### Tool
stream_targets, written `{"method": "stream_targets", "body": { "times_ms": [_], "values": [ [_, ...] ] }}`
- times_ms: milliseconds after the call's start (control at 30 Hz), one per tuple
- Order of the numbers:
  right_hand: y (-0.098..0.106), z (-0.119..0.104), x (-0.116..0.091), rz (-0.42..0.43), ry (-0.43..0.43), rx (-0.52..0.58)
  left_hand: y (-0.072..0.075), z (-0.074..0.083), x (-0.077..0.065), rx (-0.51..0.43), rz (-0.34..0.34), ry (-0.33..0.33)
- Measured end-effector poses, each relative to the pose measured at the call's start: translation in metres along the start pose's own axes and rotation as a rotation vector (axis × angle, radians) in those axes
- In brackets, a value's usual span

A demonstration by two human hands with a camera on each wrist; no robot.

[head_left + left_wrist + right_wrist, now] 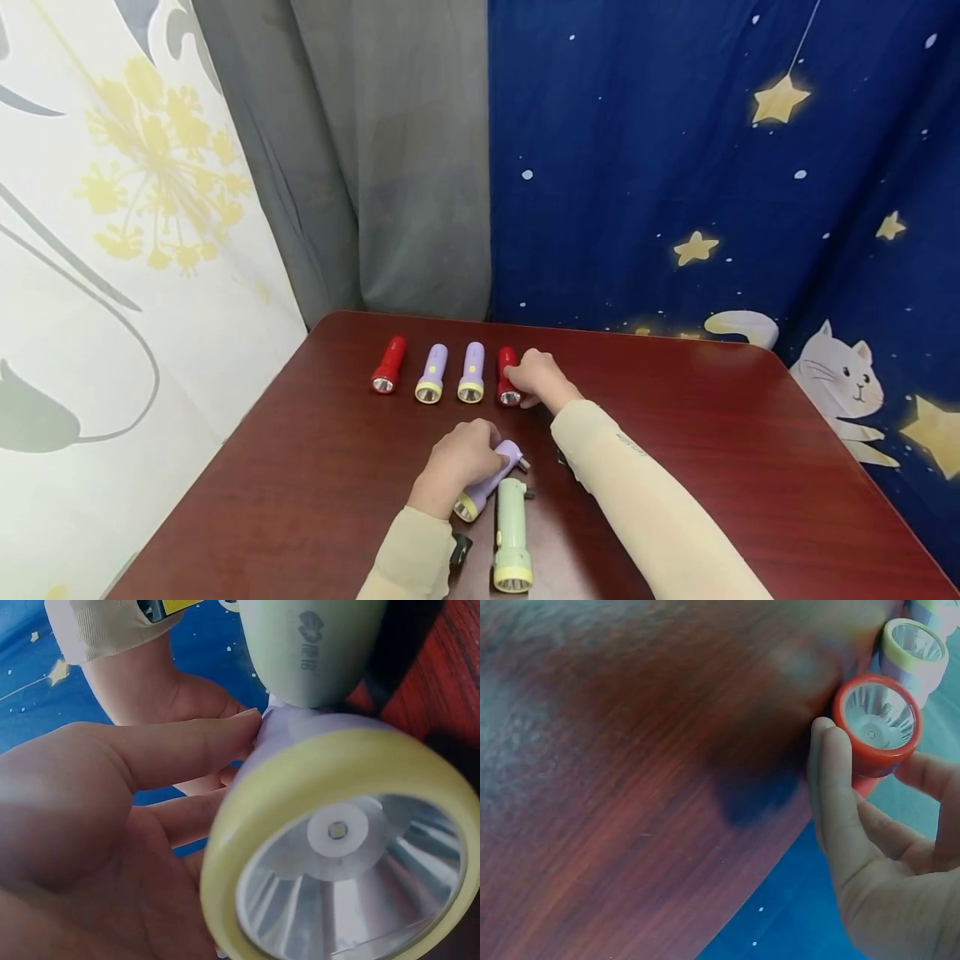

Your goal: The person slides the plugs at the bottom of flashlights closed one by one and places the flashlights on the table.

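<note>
My left hand point(459, 460) grips a purple flashlight point(491, 483) with a yellow head, lying aslant on the table. In the left wrist view, its yellow-rimmed lens point(337, 900) faces the camera, with thumb and fingers at its body. Close beside it lies a pale green flashlight point(512, 518), lens toward the near edge. Farther back, my right hand point(542, 379) holds a red flashlight point(505, 360) at the right end of a row. Thumb and fingers sit on either side of its red head point(877, 754) in the right wrist view.
Left of the held red flashlight, the row continues with two purple flashlights point(473, 360) and another red flashlight point(392, 357). All stand apart on the dark red wooden table point(675, 408). A grey curtain point(420, 167) and a blue star-patterned curtain point(637, 167) hang behind it.
</note>
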State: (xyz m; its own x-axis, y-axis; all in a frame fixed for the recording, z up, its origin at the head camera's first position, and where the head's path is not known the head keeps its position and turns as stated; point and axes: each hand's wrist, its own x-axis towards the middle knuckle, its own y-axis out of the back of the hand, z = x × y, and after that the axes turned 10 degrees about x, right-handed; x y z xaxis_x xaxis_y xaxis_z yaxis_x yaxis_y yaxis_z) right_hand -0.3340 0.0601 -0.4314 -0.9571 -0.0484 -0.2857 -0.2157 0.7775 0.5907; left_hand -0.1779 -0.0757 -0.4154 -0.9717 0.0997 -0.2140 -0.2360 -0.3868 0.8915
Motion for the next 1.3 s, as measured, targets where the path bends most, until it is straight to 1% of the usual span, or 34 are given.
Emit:
{"method": "stream_targets", "body": {
  "times_ms": [133, 367, 533, 767, 933, 1033, 1133, 1233, 1300],
  "values": [
    [0.0, 0.001, -0.001, -0.011, -0.008, -0.025, 0.0, 0.0, 0.001, -0.016, -0.01, 0.001],
    [0.004, 0.0, -0.005, -0.025, 0.008, -0.071, -0.002, -0.001, 0.002, -0.033, -0.016, 0.012],
    [0.006, 0.0, -0.009, -0.025, 0.013, -0.092, -0.003, -0.002, 0.001, -0.035, -0.013, 0.0],
    [0.014, -0.001, -0.011, -0.062, 0.015, -0.118, -0.002, -0.004, 0.001, -0.056, -0.035, -0.016],
    [0.02, 0.001, -0.013, -0.055, 0.025, -0.15, -0.002, -0.005, 0.002, -0.064, -0.036, -0.028],
    [0.023, 0.001, -0.016, -0.052, 0.031, -0.174, -0.002, -0.008, 0.002, -0.056, -0.016, -0.026],
    [0.03, -0.003, -0.021, -0.05, 0.048, -0.182, 0.002, -0.009, 0.003, -0.029, 0.021, -0.022],
    [0.038, -0.009, -0.029, -0.043, 0.078, -0.174, 0.011, -0.009, 0.004, -0.014, 0.068, -0.021],
    [0.044, -0.013, -0.035, -0.037, 0.104, -0.141, 0.02, -0.008, 0.005, -0.017, 0.102, -0.013]
  ]
}}
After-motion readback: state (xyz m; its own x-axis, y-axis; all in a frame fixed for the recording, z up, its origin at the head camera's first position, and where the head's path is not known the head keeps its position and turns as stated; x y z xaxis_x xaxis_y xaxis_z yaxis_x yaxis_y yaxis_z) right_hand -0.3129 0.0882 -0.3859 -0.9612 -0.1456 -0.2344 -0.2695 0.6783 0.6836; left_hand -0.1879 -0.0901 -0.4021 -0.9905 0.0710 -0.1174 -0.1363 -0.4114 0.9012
